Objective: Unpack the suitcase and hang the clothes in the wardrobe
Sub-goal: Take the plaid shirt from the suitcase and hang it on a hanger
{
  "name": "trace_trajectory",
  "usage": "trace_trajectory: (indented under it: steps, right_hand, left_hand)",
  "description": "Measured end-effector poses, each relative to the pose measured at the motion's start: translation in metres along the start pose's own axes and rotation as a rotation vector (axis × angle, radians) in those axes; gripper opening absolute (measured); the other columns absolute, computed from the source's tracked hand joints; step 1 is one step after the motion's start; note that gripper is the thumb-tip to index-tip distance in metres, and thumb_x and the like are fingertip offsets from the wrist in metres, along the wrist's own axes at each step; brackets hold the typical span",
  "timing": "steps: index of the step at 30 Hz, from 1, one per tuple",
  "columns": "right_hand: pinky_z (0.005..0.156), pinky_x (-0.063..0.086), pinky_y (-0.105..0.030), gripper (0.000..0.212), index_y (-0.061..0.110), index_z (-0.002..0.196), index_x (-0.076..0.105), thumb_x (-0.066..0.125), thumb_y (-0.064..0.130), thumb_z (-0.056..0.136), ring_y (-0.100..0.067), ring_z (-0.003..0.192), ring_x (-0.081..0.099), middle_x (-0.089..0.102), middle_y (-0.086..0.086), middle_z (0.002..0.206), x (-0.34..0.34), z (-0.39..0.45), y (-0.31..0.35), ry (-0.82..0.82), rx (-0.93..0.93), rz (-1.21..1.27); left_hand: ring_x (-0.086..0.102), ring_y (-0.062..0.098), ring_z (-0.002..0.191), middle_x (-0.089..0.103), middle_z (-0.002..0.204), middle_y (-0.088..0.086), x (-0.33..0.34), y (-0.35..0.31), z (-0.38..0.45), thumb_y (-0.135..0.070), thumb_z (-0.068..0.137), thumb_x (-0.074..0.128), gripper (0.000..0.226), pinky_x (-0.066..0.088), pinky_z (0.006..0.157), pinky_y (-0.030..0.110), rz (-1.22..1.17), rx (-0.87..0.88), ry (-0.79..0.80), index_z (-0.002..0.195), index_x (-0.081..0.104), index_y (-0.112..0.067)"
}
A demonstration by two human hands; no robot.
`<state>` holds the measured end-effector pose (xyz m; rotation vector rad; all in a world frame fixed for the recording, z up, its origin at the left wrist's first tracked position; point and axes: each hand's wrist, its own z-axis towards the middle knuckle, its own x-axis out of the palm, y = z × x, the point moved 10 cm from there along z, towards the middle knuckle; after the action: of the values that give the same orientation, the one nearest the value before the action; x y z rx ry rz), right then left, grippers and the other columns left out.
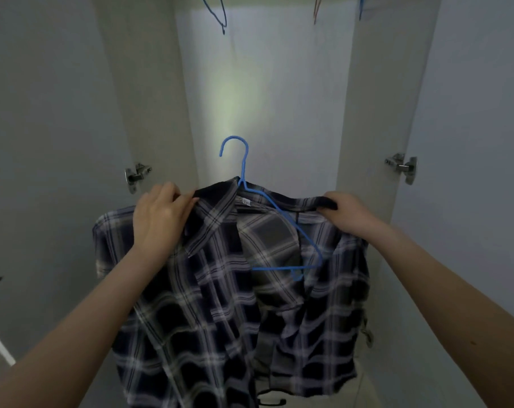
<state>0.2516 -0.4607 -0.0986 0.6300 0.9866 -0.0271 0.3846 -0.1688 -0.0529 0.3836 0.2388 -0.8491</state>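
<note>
Head view: left hand (158, 219) is pinching the plaid shirt (220, 290) collar, right hand (347, 214) is gripping the opposite shoulder. Blue hanger (275, 219) is sitting inside the shirt, long axis running hand to hand, hook pointing up between them toward the wardrobe (264, 83) top.

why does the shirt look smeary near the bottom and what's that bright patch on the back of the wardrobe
Head view: the plaid shirt is sharp near the collar, where the left hand and right hand hold it, but its lower checks smear, apparently from motion blur. A pale glow lies on the wardrobe back panel behind the blue hanger; the source is unseen. The doors bow outward, wide-angle distortion.
</note>
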Motion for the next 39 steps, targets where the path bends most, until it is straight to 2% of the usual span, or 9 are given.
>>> trace_trajectory:
  steps: [5,13,17,19,24,30,32,36,39]
  right_hand:
    - [0.058,0.036,-0.026,0.016,0.005,0.081,0.06,0.058,0.017,0.09,-0.02,0.08,0.054,0.057,-0.009,0.082,0.002,-0.001,0.004,0.113,0.1,0.06]
    - [0.058,0.048,-0.016,0.024,0.02,0.079,0.067,0.052,0.031,0.094,-0.003,0.059,0.064,0.07,0.008,0.069,0.024,-0.025,0.054,0.351,0.116,0.686]
    - [0.074,0.042,-0.02,0.019,0.02,0.09,0.068,0.055,0.033,0.092,-0.007,0.082,0.061,0.067,0.007,0.091,-0.034,-0.005,0.034,-0.166,-0.049,0.374]
    - [0.081,0.041,-0.021,0.018,0.022,0.101,0.066,0.061,0.034,0.089,-0.006,0.092,0.056,0.061,0.009,0.098,-0.022,-0.001,0.032,-0.073,-0.114,0.192]
    - [0.057,0.031,-0.022,0.037,0.021,0.058,0.045,0.055,0.02,0.093,0.002,0.052,0.039,0.041,0.006,0.058,0.01,-0.002,0.037,0.07,-0.143,0.309]
    - [0.052,0.029,-0.02,0.038,0.019,0.052,0.051,0.06,0.018,0.089,0.0,0.054,0.039,0.042,0.005,0.056,0.015,-0.005,0.026,0.097,-0.086,0.46]
    - [0.054,0.03,-0.024,0.036,0.013,0.055,0.054,0.06,0.022,0.089,-0.006,0.059,0.042,0.042,-0.002,0.06,0.014,-0.005,0.026,0.104,-0.058,0.502]
    - [0.057,0.023,-0.028,0.054,0.005,0.054,0.044,0.064,0.049,0.079,-0.013,0.06,0.034,0.032,-0.006,0.062,0.003,-0.004,0.021,0.036,-0.035,0.511]
    - [0.061,0.025,-0.027,0.058,0.004,0.065,0.054,0.067,0.06,0.07,-0.015,0.064,0.035,0.037,-0.007,0.068,-0.002,-0.006,0.01,0.007,0.006,0.57]
  left_hand:
    - [0.047,0.026,0.056,0.05,0.066,0.009,0.007,-0.029,0.007,-0.02,0.085,0.067,0.012,0.029,0.049,0.031,0.153,0.114,0.063,0.091,0.07,-0.01]
    - [0.06,0.033,0.064,0.056,0.073,0.008,0.033,-0.009,-0.011,-0.03,0.09,0.06,0.02,0.037,0.048,0.028,-0.299,-0.337,0.225,0.098,0.072,-0.017]
    - [0.06,0.021,0.072,0.057,0.076,-0.004,0.04,0.009,-0.011,-0.026,0.089,0.061,0.019,0.045,0.061,0.03,-0.519,-0.393,0.257,0.102,0.073,-0.018]
    - [0.058,0.008,0.072,0.057,0.076,-0.011,0.044,0.012,-0.009,-0.023,0.089,0.061,0.018,0.045,0.068,0.027,-0.652,-0.415,0.279,0.099,0.073,-0.016]
    - [0.053,-0.015,0.068,0.058,0.074,-0.01,0.048,0.008,-0.003,-0.007,0.09,0.058,0.019,0.035,0.07,0.002,-0.89,-0.456,0.387,0.08,0.072,-0.014]
    - [0.063,0.021,0.079,0.067,0.083,0.006,0.082,0.049,-0.037,-0.024,0.095,0.051,0.024,0.049,0.074,0.028,-1.115,-1.038,0.711,0.08,0.065,-0.012]
    - [0.058,0.02,0.073,0.064,0.08,0.007,0.085,0.05,-0.04,-0.02,0.096,0.049,0.024,0.045,0.065,0.025,-1.027,-0.995,0.848,0.078,0.063,-0.011]
    - [0.056,0.026,0.089,0.061,0.107,0.019,0.084,0.075,-0.029,-0.008,0.095,0.049,0.019,0.042,0.077,0.028,-0.846,-1.009,0.665,0.099,0.064,0.002]
    - [0.06,0.017,0.099,0.065,0.112,0.004,0.071,0.058,-0.017,-0.024,0.099,0.043,0.028,0.037,0.086,0.024,-0.91,-0.823,0.577,0.107,0.067,-0.011]
